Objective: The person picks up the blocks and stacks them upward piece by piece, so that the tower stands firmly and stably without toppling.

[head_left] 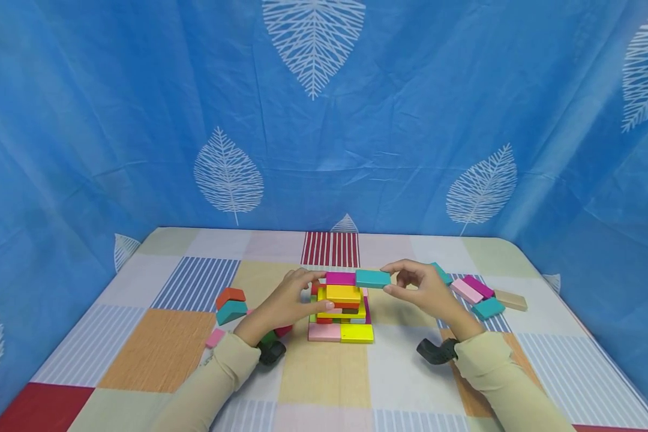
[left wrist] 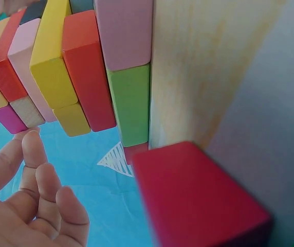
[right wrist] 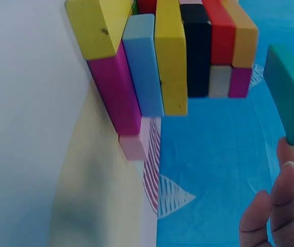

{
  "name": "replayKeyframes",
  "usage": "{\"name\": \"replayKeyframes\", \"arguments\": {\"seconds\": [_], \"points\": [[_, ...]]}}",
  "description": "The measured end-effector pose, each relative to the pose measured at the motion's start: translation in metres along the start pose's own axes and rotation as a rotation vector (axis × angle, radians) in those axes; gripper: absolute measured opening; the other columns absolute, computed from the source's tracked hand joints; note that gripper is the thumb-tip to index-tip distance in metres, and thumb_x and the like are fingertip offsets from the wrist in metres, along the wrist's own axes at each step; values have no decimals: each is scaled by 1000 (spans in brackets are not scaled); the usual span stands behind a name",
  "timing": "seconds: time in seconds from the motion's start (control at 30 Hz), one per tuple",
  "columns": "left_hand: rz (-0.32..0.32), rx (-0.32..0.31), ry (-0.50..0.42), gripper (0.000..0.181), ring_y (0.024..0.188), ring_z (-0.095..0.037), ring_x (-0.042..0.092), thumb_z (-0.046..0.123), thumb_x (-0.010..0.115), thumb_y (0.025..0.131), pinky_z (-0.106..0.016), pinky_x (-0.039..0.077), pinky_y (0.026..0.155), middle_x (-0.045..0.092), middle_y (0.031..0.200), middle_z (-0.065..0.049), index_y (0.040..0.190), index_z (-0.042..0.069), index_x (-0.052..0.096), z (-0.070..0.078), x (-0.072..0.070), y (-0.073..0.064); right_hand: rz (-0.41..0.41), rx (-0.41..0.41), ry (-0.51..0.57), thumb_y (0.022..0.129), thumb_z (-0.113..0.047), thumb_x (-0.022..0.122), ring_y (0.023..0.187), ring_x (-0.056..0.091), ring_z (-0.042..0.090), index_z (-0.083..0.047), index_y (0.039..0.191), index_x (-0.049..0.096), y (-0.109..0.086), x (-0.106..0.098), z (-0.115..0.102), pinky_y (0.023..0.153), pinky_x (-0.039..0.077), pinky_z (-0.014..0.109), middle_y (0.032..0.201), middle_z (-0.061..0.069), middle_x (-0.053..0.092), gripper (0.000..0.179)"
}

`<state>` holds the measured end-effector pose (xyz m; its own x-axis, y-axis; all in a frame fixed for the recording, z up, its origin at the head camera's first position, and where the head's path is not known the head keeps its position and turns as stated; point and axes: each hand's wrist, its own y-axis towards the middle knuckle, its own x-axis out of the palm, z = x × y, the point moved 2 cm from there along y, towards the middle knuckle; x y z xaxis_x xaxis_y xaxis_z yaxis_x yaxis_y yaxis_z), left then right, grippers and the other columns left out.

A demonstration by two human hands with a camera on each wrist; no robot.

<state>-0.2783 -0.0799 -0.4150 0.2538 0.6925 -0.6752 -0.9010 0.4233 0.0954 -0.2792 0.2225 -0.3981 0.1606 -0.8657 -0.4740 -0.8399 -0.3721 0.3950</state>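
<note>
A tower of coloured blocks (head_left: 329, 332) stands on the cloth, with a pink and a yellow block at its base front. Near its top are a yellow block (head_left: 344, 293) and, behind, a magenta block (head_left: 340, 278). My left hand (head_left: 288, 298) holds the upper tower from the left, thumb at the front and index finger at the far side. In the left wrist view that index fingertip meets the small magenta and tan block ends. My right hand (head_left: 418, 288) pinches a teal block (head_left: 372, 279) by its right end, level with the tower top. In the right wrist view the teal block (right wrist: 290, 98) appears apart from the stack.
Loose blocks lie at the right, among them a pink block (head_left: 467, 291) and a wooden one (head_left: 510, 300). At the left are an orange block (head_left: 230, 296), a teal one (head_left: 231, 312) and others partly behind my left arm. A blue curtain (head_left: 324, 156) hangs behind the table.
</note>
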Motion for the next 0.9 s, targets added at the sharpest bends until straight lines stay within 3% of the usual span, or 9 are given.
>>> {"name": "replayKeyframes", "arguments": {"seconds": [0.37,0.53,0.9], "points": [[-11,13,-1,72,128,-31,54,33,86,94,-54,58,100,62,135,-12,156,8,57,0,-1,0,-2,95,56,95,0,79,83,57,17,7,122,74,20,27,3,74,52,23,100,11,69,29],[-16,23,-2,72,127,-32,53,33,85,95,-54,57,99,62,134,-12,156,8,57,-1,-1,0,-31,113,60,96,-2,78,88,58,19,7,125,73,27,35,3,78,53,23,110,16,72,30],[-15,19,-7,71,126,-31,53,32,85,95,-54,57,100,61,135,-12,155,6,57,1,-1,0,-77,120,47,98,-3,76,88,58,22,6,125,71,35,44,0,79,53,25,112,15,70,29]]}}
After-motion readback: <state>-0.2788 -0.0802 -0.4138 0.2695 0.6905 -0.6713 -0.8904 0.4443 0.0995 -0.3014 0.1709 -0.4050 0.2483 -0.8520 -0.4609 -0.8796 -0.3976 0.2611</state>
